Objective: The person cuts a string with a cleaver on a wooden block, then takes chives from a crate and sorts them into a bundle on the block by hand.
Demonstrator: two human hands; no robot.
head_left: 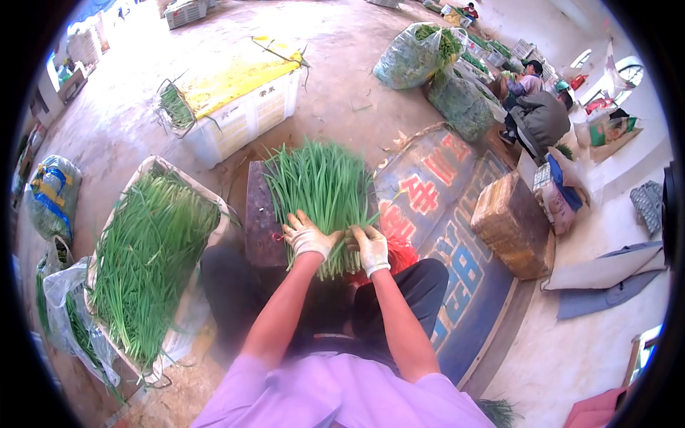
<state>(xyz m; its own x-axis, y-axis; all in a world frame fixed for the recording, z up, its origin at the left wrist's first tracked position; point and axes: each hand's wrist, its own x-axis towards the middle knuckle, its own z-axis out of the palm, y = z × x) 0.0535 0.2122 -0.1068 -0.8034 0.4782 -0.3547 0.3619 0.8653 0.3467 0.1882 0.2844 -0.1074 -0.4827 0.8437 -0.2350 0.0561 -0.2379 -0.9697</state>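
A thick layer of long green chives [317, 178] lies across a dark box-like stand [260, 214] between my knees, stalk ends toward me. On the left part of it rests my left hand [311, 237], in a pale glove, its fingers spread over the stalks. My right hand [369, 247], also gloved, has its fingers bent around stalks at the right edge of the pile. The two thumbs nearly meet. Beside my right hand hangs a bunch of red strands [401, 251], partly behind the wrist.
A white crate [196, 285] full of loose chives stands at my left. Ahead is a white box with a yellow cover [242, 85]. A printed tarp [449, 207] and a taped carton [514, 225] lie to the right. Full plastic bags [410, 57] and crouching people [539, 118] are farther back.
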